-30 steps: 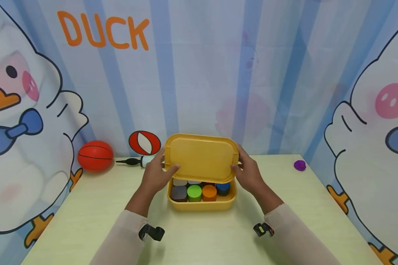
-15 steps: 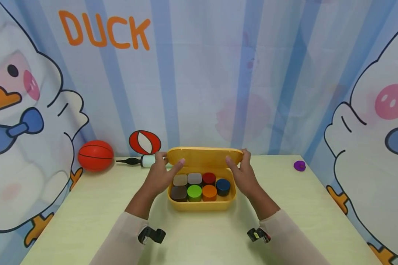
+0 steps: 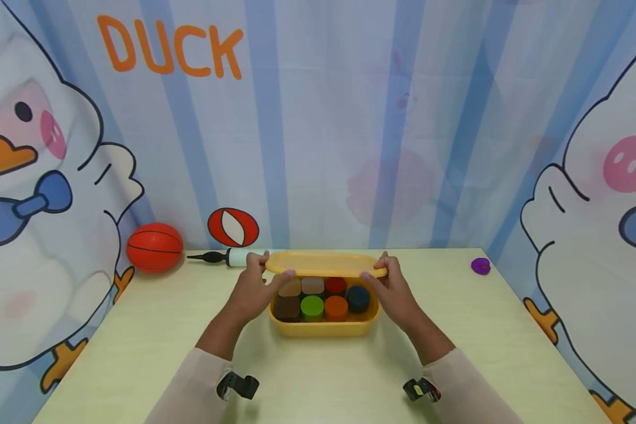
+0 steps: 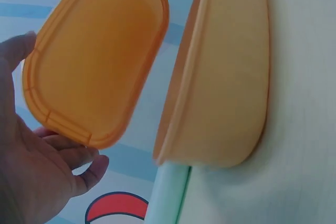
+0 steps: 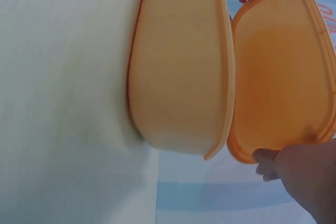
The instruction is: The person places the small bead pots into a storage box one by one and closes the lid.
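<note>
Both hands hold a yellow plastic lid [image 3: 325, 263] above the far side of a yellow box [image 3: 323, 331] on the table. My left hand [image 3: 251, 288] grips the lid's left end, thumb on the near edge and fingers at the end. At the opposite end, my right hand [image 3: 397, 291] pinches the rim. The lid's ridged underside [image 4: 100, 56] shows in the left wrist view, apart from the box wall [image 4: 226, 72]. Inside the box sit several small caps or blocks, among them a green one [image 3: 312, 307], an orange one [image 3: 336, 308] and a dark blue one [image 3: 357, 298].
A red toy basketball [image 3: 155, 248] sits at the back left. Beside it lies a pale green tube with a black nozzle [image 3: 212, 257], partly hidden behind my left hand. A small purple object [image 3: 480, 266] lies at the back right. A printed curtain [image 3: 328, 118] closes off the table's back.
The lid has come down from a raised, steep tilt over the box's far part to a lower, flatter one. Both hands have moved with it, still holding its ends. The box has stayed put.
</note>
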The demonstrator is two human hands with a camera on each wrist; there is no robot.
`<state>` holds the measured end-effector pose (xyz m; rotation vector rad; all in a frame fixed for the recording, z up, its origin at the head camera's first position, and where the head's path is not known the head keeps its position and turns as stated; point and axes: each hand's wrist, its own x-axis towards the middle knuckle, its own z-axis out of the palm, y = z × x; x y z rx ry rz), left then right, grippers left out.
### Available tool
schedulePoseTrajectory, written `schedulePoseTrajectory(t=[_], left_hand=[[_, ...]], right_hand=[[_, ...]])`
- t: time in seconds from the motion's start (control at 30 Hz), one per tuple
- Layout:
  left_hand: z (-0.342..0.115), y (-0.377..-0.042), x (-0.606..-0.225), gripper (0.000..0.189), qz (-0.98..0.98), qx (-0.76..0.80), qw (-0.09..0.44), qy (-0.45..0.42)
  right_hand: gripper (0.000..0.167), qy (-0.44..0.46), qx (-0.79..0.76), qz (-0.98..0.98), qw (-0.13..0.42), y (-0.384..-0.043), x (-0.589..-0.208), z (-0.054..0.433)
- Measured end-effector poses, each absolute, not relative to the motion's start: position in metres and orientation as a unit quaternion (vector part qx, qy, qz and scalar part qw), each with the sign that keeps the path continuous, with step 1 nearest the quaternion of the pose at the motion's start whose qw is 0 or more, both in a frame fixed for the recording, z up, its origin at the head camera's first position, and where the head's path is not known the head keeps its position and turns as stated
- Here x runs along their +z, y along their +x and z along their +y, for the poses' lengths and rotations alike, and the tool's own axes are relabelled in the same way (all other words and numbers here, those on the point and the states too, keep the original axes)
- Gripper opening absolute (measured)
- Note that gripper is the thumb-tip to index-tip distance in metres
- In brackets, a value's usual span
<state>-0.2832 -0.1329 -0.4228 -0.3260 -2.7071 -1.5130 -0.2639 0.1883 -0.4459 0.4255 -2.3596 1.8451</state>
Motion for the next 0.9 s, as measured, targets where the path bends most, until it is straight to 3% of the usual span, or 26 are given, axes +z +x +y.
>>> schedulePoseTrajectory(t=[0.17,0.3,0.53,0.9], left_hand=[[-0.142,-0.283,-0.431,0.111,-0.873,-0.470,-0.018,-0.131],[-0.145,-0.284,-0.441,0.125,-0.877,-0.457,-0.036,-0.144],[-0.144,-0.275,-0.460,0.127,-0.874,-0.467,-0.046,-0.123],[-0.140,-0.262,-0.483,0.126,-0.841,-0.534,-0.028,-0.079]], right_hand=[[0.065,0.204,0.584,-0.785,0.028,-0.262,-0.453,0.204],[0.084,0.205,0.575,-0.792,0.009,-0.259,-0.452,0.209],[0.092,0.169,0.557,-0.813,-0.030,-0.257,-0.455,0.210],[0.091,0.150,0.534,-0.831,-0.026,-0.254,-0.468,0.205]])
